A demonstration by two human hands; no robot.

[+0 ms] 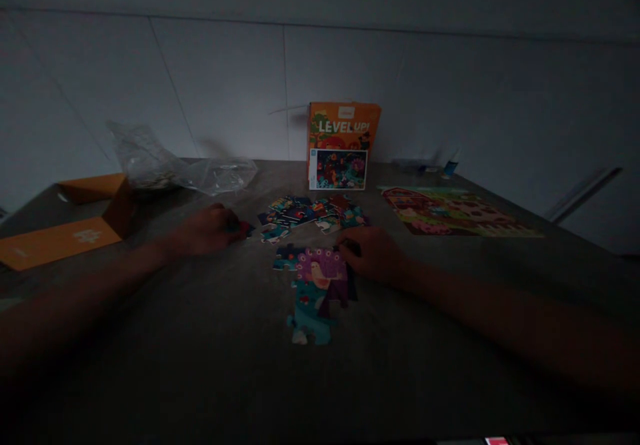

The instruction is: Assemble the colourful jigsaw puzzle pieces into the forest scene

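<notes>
1. Left hand (213, 228): palm down on the left half of the bench (200, 378), fingers mostly curled. A small red-and-blue piece (247, 229) shows at the fingertips; whether gripped or merely touched cannot be told.
2. Right hand (370, 253): fingers bent inward, thumb side toward the joined section, at its upper right corner. The dim light hides whether it grasps a piece.
3. Joined section (313, 298): several interlocked pieces bearing a purple and teal figure, lying flat between the forearms, toward the near edge from the heap.
4. Heap of loose pieces (300, 211): overlapping, midway across the bench, between the joined section and the upright box.
5. Orange box (345, 118), lettered "LEVEL UP!": upright at the far edge, a picture card (341, 169) before its lower front.
6. Farm-scene picture (450, 213): flat, near the right edge.
7. Clear plastic bag (220, 175): by the far edge, left of the box.
8. Open orange carton (65, 238): at the left edge.
</notes>
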